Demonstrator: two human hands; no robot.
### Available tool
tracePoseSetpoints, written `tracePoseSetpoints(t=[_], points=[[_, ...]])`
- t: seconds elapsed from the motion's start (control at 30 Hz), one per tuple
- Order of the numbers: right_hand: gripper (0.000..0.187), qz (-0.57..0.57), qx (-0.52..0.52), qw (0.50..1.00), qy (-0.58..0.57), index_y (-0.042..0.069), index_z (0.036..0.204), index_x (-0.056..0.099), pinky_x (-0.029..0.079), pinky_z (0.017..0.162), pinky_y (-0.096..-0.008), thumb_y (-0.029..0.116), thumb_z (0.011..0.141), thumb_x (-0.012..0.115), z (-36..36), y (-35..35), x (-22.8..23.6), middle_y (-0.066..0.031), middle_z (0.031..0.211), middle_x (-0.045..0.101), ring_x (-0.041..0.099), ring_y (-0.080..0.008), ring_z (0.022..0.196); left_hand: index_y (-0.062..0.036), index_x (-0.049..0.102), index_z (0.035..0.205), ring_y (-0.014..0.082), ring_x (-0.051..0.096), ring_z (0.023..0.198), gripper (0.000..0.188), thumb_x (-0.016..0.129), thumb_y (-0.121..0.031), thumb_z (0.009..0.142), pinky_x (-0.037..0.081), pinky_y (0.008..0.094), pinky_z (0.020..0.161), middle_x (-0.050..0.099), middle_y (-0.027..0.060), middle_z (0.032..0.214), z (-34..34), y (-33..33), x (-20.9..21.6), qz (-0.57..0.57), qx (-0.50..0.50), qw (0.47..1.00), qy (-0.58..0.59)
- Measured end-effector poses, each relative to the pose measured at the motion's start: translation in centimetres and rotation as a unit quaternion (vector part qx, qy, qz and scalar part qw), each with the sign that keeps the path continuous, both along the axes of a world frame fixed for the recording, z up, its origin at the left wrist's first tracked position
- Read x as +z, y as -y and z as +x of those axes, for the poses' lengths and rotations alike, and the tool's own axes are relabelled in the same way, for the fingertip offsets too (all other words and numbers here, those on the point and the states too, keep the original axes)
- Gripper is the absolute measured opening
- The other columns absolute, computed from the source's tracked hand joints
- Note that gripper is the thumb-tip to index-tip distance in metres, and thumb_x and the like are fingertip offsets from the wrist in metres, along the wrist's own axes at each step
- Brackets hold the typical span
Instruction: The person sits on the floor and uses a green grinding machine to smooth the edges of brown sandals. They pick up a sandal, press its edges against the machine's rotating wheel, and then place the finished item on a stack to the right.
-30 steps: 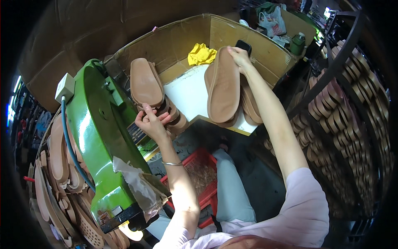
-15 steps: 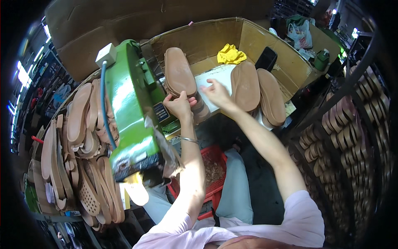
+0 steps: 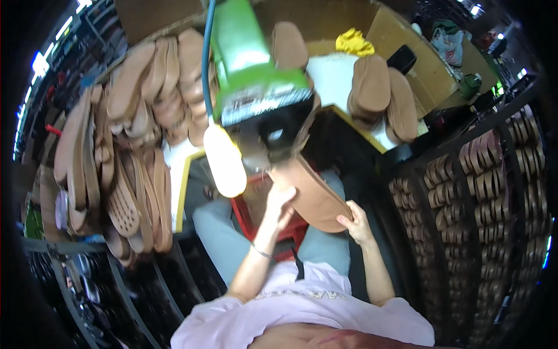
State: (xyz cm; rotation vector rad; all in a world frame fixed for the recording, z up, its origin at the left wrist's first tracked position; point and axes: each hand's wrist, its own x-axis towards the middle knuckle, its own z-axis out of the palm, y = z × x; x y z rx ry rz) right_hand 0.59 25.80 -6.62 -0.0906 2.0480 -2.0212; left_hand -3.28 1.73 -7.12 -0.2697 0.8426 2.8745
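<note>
Between both hands I hold a tan shoe sole [image 3: 315, 196], tilted over my lap. Its far end reaches the dark underside of a green machine [image 3: 260, 75]; whether it touches there I cannot tell. My left hand [image 3: 281, 207] grips the sole's left edge, thumb on top. At its near right end, my right hand [image 3: 357, 223] has it pinched with the thumb above and the fingers beneath. A bright lamp [image 3: 225, 160] hangs just left of the machine's working end.
Stacked soles [image 3: 370, 87] stand on the white board at right, near a yellow cloth [image 3: 354, 42] and a black phone [image 3: 401, 59]. Many more soles [image 3: 131, 81] are piled at left. Below the machine sits a red basket [image 3: 244, 212]. A rack [image 3: 447, 218] of strapped footwear stands at right.
Both hands have come back from the stacks toward my lap and now hold a sole at the machine. The view has shifted, and the pile beside the machine looks lower.
</note>
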Motion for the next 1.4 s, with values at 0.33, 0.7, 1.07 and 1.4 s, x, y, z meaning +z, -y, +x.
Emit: tracePoseSetpoints(t=[0.33,0.7,1.07,1.4], points=[[0.041,-0.148,0.010,0.969,0.197,-0.006,0.118,0.054,0.046,0.093,-0.0313,0.005,0.082,0.072,9.8,4.0,-3.2,-0.0119,0.113,0.062,0.059,-0.0173,0.103,-0.0042,0.060,0.120,0.0079,0.059,0.087,0.039,0.069,-0.015,0.084,0.047,0.0268,0.079,0.067,0.0065,0.093,3.4,3.3,6.8,-0.429,0.027,0.895,-0.117],[0.040,-0.157,0.030,0.957,0.244,-0.007,0.110,0.059,0.053,0.082,-0.0310,0.003,0.075,0.077,10.0,7.7,-1.5,-0.0136,0.106,0.065,0.064,-0.0192,0.092,0.0019,0.067,0.101,0.0096,0.059,0.072,0.024,0.071,-0.009,0.080,0.048,0.0241,0.066,0.067,0.0056,0.082,0.1,3.5,10.8,-0.577,0.111,0.793,-0.159],[0.036,-0.138,-0.223,0.965,0.000,0.000,0.103,0.056,0.048,0.090,-0.0335,-0.001,0.071,0.070,5.7,-1.2,1.1,-0.0119,0.107,0.063,0.061,-0.0205,0.097,0.0060,0.061,0.113,0.0098,0.059,0.087,0.037,0.070,-0.002,0.078,0.048,0.0235,0.079,0.065,0.0059,0.098,1.7,4.6,7.1,-0.358,0.080,0.927,-0.083],[0.036,-0.162,-0.226,0.951,-0.134,0.000,0.123,0.045,0.043,0.097,-0.0357,0.011,0.091,0.058,-11.1,-1.9,9.0,-0.0118,0.118,0.055,0.054,-0.0224,0.110,0.0045,0.059,0.116,0.0114,0.059,0.093,0.037,0.068,-0.002,0.081,0.048,0.0255,0.083,0.063,0.0071,0.104,1.2,4.3,6.7,-0.444,0.048,0.882,-0.154]])
